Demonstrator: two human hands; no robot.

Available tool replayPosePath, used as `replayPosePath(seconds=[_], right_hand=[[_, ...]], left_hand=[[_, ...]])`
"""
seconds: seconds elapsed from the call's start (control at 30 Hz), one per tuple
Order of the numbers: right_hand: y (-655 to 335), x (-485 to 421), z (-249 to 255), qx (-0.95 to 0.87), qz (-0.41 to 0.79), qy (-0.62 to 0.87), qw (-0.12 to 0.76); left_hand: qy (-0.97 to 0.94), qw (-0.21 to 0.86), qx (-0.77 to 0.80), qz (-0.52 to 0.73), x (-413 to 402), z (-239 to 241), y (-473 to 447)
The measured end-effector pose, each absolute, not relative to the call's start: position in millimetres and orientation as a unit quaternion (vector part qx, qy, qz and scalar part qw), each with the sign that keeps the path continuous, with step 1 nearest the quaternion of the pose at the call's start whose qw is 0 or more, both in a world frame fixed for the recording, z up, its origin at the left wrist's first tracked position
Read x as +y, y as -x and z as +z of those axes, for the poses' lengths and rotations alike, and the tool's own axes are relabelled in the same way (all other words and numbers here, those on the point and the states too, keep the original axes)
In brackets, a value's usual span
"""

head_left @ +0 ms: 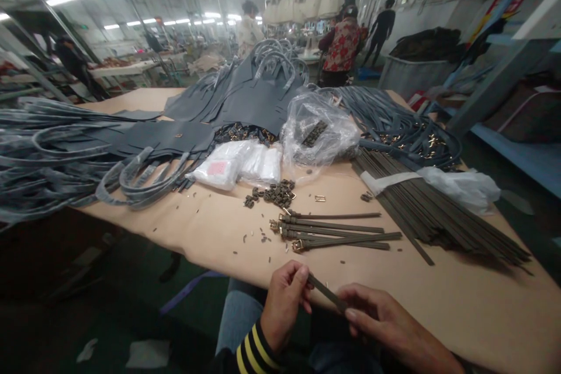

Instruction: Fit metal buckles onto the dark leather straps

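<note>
My left hand (284, 304) pinches one end of a thin dark strap (326, 293) just below the table's near edge. My right hand (380, 318) curls round the strap's other end. On the table (210, 228) above them lie several finished straps with gold buckles (333, 234). A small heap of dark loops (277, 193) sits behind those.
A long bundle of dark strips (438, 216) with a white bag (464, 184) lies at the right. Clear plastic bags (313, 131) and white packets (239, 165) sit mid-table. Grey handles and leather panels (131, 146) cover the left and back. People stand far behind.
</note>
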State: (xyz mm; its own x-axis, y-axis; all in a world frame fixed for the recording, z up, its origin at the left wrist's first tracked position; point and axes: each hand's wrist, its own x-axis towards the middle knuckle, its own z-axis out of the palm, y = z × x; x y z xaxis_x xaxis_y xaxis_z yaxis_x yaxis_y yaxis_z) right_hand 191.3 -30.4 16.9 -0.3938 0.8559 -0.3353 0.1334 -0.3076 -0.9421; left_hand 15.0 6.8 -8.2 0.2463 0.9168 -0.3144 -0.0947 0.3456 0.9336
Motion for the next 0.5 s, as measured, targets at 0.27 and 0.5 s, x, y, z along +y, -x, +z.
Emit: replayPosePath(seconds=[0.27, 0.5], right_hand=[[-161, -23, 11, -0.422, 0.745, 0.399, 0.329], [-218, -34, 23, -0.516, 0.658, 0.496, 0.234]], left_hand=[[-0.434, 0.667, 0.481, 0.368, 0, -4, -18], [-0.257, 0.582, 0.531, 0.560, 26, 4, 34]])
